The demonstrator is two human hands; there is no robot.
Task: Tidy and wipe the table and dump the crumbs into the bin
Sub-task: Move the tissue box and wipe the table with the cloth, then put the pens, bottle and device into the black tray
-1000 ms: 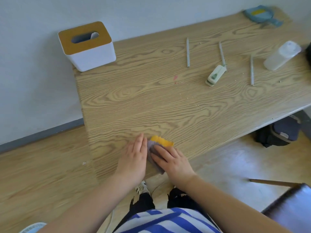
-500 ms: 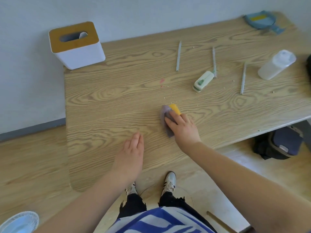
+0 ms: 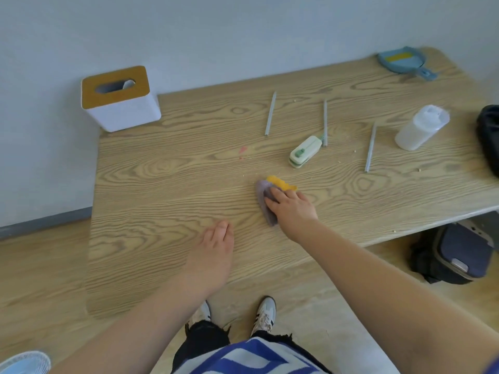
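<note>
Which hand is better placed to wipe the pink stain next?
The right hand. It already presses the cloth on the table, just below the pink stain. The left hand lies flat, nearer the front edge, with no cloth.

Person seen from above — bare forearms, sleeveless to view; blue-and-white striped top (image 3: pixel 251 357); black ragged-hemmed trousers (image 3: pixel 205 338); white trainers (image 3: pixel 266 313) with dark stripes.

Counter (image 3: pixel 167 201) was wood-grain, smooth, matt. Cloth (image 3: pixel 266 203) at centre looked soft grey fabric with a yellow side. Tissue box (image 3: pixel 118 101), upper left, was white plastic with a wood-look lid. Bottle (image 3: pixel 421 128) at right was translucent plastic. Dustpan (image 3: pixel 402 62), upper right, was blue plastic.
</note>
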